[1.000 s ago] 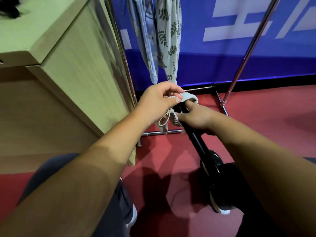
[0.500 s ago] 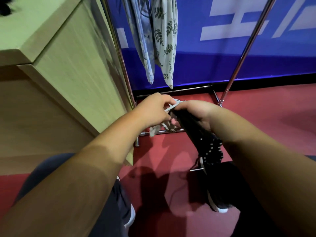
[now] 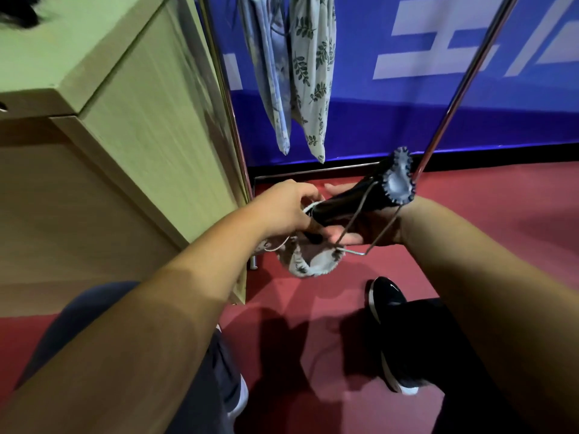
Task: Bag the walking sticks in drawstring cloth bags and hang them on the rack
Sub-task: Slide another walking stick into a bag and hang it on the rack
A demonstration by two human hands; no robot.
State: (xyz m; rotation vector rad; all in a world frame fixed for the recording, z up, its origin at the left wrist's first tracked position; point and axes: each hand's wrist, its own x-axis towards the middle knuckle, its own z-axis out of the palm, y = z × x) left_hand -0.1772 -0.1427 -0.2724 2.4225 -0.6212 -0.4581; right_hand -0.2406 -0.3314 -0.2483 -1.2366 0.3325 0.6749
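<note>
The walking stick (image 3: 344,202) is a black, thick-bodied piece lying slantwise in the air between the person's two hands, low in front of the rack (image 3: 232,126). Its far end points up and to the right and carries a grey rubber foot (image 3: 398,183) edged with small dark studs. A thin wire loop (image 3: 351,251) hangs from its underside. The near end of the stick sits at the gathered mouth of a pale, leaf-printed cloth bag (image 3: 308,264), which sags below it. The left hand (image 3: 286,209) is curled, pinching the bag's mouth where the white drawstring (image 3: 277,245) loops out. The right hand (image 3: 363,227) lies palm-up beneath the stick, with its fingers (image 3: 343,238) wrapped round the shaft. Beneath everything is a dull red floor (image 3: 488,245), where a black shoe (image 3: 387,296) with a white sole stands. To the left rises a light wooden cabinet (image 3: 141,126). From the chrome rack two long cloth bags hang side by side, one bluish (image 3: 271,76) and one with a leaf print (image 3: 313,76), in front of a blue wall banner (image 3: 391,120) with large white lettering.
</note>
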